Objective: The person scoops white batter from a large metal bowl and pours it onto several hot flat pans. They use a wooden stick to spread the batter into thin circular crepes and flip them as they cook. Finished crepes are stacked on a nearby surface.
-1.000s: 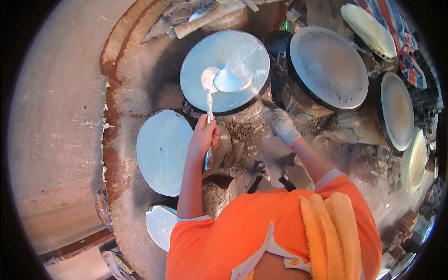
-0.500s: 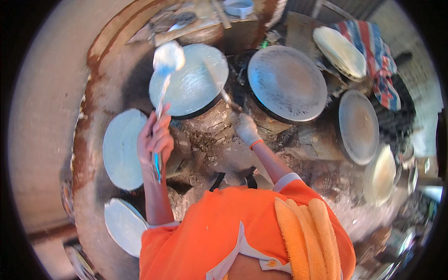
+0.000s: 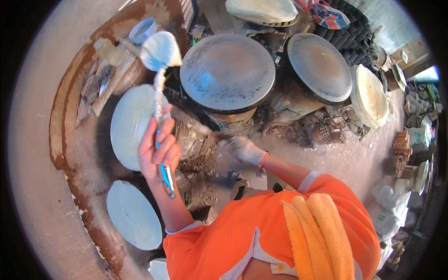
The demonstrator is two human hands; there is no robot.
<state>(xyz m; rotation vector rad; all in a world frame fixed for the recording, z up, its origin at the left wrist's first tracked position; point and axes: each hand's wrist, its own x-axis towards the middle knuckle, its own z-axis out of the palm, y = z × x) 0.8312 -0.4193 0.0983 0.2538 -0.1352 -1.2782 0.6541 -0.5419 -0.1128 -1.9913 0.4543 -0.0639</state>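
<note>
My left hand (image 3: 160,148) is closed around the metal handle of a ladle (image 3: 160,50), raised with its bowl up and coated in white batter. A white glove covers my right hand (image 3: 246,150), whose fingers are wrapped round a slim, motion-blurred tool (image 3: 199,127); its far end is hard to make out. Left of the ladle handle lies a round griddle (image 3: 131,126) covered with a pale, thin layer. Ahead of my hands is a bare, dark-speckled griddle (image 3: 227,72). Another pale-covered griddle (image 3: 134,214) sits below the left hand.
At the right stands a further bare griddle (image 3: 319,67), beside a stack of pale flat rounds (image 3: 370,95). A second stack (image 3: 262,10) lies at the top. Dark coal briquettes (image 3: 343,35) are piled behind. A white bowl (image 3: 143,30) rests near a wooden board (image 3: 114,86).
My view has turned right, so the griddles have shifted left in the picture. The ladle stays raised in my left hand. The right-hand tool has come away from the pale-covered griddle.
</note>
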